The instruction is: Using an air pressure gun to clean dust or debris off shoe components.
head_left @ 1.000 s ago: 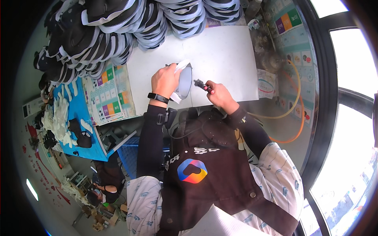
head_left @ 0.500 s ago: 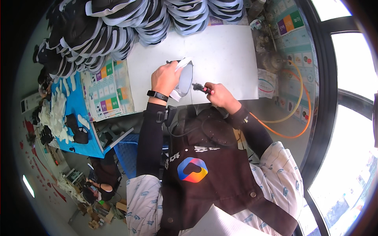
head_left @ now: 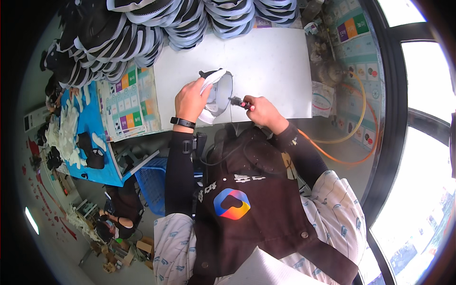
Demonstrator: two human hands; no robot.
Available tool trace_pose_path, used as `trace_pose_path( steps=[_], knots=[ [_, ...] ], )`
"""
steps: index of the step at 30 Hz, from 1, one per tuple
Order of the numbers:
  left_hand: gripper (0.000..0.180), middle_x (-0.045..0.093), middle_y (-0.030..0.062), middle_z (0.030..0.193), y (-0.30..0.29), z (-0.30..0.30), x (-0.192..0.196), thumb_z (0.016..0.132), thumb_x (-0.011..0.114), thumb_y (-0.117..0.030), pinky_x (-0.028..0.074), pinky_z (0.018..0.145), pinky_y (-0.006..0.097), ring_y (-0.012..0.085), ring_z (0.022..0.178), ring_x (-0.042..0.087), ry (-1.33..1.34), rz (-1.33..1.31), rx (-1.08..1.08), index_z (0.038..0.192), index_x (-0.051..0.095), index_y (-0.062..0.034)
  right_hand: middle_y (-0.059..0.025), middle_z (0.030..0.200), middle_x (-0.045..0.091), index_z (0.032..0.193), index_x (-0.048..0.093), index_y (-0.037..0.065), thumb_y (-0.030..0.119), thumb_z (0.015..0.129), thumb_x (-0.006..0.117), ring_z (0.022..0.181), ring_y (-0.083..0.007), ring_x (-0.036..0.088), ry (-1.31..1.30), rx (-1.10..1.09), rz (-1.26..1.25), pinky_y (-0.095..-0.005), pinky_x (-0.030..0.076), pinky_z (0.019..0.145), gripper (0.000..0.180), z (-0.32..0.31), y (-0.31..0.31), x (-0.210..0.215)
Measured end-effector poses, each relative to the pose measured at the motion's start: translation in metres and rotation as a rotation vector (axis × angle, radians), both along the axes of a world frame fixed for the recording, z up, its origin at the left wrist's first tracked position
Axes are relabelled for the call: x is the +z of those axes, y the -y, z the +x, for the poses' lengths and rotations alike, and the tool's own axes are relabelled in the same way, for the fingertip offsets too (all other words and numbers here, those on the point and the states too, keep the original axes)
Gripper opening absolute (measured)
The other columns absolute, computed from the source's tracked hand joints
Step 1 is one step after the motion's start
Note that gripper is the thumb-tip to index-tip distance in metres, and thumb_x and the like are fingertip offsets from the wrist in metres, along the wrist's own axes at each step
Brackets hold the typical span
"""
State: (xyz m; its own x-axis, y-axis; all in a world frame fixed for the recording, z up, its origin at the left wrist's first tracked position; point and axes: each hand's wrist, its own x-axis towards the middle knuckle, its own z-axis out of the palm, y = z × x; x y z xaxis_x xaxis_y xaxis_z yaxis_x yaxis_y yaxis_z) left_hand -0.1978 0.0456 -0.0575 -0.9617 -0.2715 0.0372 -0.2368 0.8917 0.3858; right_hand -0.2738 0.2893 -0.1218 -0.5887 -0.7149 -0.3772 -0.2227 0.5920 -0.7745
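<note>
Grey piece [head_left: 222,95], left edge in left grip [head_left: 190,100], tool [head_left: 241,103] perhaps touching

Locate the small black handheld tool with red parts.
In the head view, the black tool is in the right hand, beside the right edge of the grey-and-white curved piece in the left hand.

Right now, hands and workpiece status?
Left hand gripping grey piece. Right hand holding black tool, tip near piece's edge. Stacked pieces beyond, clear of hands.

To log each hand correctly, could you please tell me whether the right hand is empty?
No, the right hand grips a small dark tool with red parts.
</note>
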Motion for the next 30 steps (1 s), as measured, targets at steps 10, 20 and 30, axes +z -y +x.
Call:
trace_pose_path(
  steps=[10, 20, 30],
  knots=[
    [0.029, 0.073, 0.0191, 0.09, 0.0, -0.051, 0.005, 0.096, 0.068, -0.036, 0.055, 0.073, 0.051, 0.0423, 0.085, 0.069, 0.116, -0.04, -0.049, 0.103, 0.069, -0.0072, -0.0266, 0.084, 0.069, 0.107, 0.066, 0.006, 0.01, 0.084, 0.053, 0.087, -0.0496, 0.066, -0.093, -0.115, 0.033, -0.0585, 0.051, 0.079, 0.026, 0.004, -0.006, 0.0],
    [0.032, 0.075, 0.019, 0.094, -0.007, -0.052, 0.002, 0.096, 0.068, -0.038, 0.056, 0.076, 0.05, 0.0423, 0.089, 0.071, 0.173, -0.016, -0.05, 0.107, 0.07, -0.0075, -0.0294, 0.088, 0.068, 0.105, 0.068, 0.003, 0.01, 0.087, 0.052, 0.088, -0.0514, 0.065, 0.019, -0.208, 0.011, -0.0569, 0.051, 0.08, 0.026, 0.005, -0.005, 0.006],
    [0.042, 0.074, 0.0221, 0.101, 0.031, -0.04, 0.026, 0.083, 0.079, -0.025, 0.056, 0.086, 0.043, 0.0387, 0.097, 0.073, 0.426, 0.34, -0.116, 0.112, 0.066, 0.0024, -0.0256, 0.084, 0.068, 0.112, 0.067, 0.004, 0.014, 0.09, 0.057, 0.083, -0.048, 0.066, 0.011, -0.18, -0.141, -0.0525, 0.052, 0.075, 0.026, -0.008, -0.011, 0.011]
  ],
)
